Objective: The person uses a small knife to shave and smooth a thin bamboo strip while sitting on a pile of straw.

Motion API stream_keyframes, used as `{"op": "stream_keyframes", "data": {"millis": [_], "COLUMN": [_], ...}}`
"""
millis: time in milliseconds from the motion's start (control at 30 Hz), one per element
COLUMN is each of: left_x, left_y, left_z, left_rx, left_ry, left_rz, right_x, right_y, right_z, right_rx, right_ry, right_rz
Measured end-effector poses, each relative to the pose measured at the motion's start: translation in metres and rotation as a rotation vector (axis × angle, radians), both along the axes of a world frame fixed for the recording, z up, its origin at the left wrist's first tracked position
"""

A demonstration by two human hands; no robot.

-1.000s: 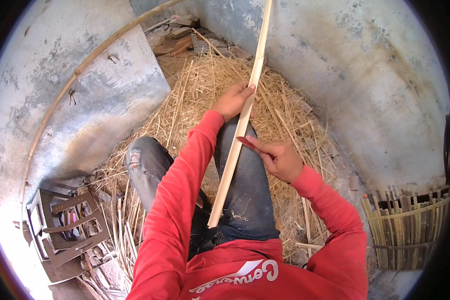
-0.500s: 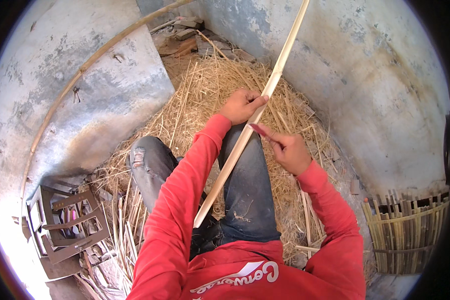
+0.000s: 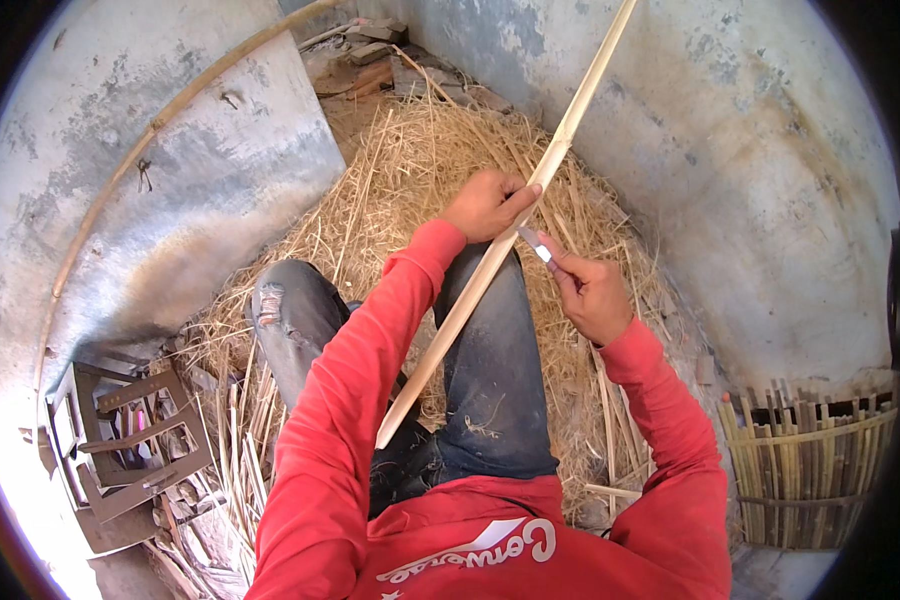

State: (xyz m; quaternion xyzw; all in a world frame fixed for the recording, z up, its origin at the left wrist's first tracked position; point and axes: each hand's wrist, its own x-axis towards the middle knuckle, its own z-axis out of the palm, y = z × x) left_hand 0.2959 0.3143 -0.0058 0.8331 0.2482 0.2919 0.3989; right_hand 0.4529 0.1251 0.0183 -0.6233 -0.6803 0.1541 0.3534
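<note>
A long pale bamboo strip (image 3: pixel 470 298) slants from my lap up past the top edge, lying across my raised thigh. My left hand (image 3: pixel 490 206) grips it from its left side, above the knee, with the thumb laid along the strip. Just below and right of that, my right hand (image 3: pixel 597 295) is closed round a small knife (image 3: pixel 538 247). The blade's tip is at the right edge of the bamboo strip; whether it cuts in, I cannot tell.
Bamboo shavings (image 3: pixel 370 190) heap over the floor ahead. A slatted bamboo basket (image 3: pixel 810 470) stands at the right, a brown frame-like stand (image 3: pixel 145 490) at the left. A curved pole (image 3: pixel 160 118) leans along the left wall; rubble (image 3: pixel 375 50) lies in the far corner.
My right hand has turned the knife so its blade shows more, and moved slightly right and up along the strip. The bamboo strip's lower end has shifted a little left.
</note>
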Motion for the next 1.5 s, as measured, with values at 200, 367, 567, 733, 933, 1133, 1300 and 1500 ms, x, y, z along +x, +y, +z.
{"op": "stream_keyframes", "data": {"millis": [200,367,567,733,933,1133,1300,1500], "left_x": [-0.001,-0.003,-0.002,-0.004,-0.001,-0.003,-0.002,-0.001], "left_y": [0.001,0.0,0.0,0.001,-0.003,0.001,-0.002,0.0], "left_z": [-0.001,-0.003,-0.003,-0.001,0.003,-0.003,-0.002,-0.002], "left_rx": [0.084,0.037,0.027,0.034,0.025,0.009,0.021,0.016], "left_ry": [0.025,0.014,-0.01,0.056,0.051,0.009,0.013,0.032], "left_rz": [-0.014,-0.003,-0.008,-0.01,-0.01,-0.008,0.016,-0.014], "right_x": [0.005,-0.014,-0.005,0.013,0.008,-0.024,-0.035,0.003], "right_y": [-0.002,-0.023,-0.017,-0.012,0.006,-0.02,-0.026,0.001], "right_z": [-0.014,-0.027,-0.022,-0.008,-0.024,-0.035,-0.018,-0.029], "right_rx": [-0.004,-0.145,-0.109,-0.058,0.068,-0.275,-0.15,0.068], "right_ry": [0.023,0.168,0.195,0.187,0.164,-0.002,0.098,0.055], "right_rz": [0.017,0.293,0.188,0.003,-0.025,0.293,0.239,-0.028]}}
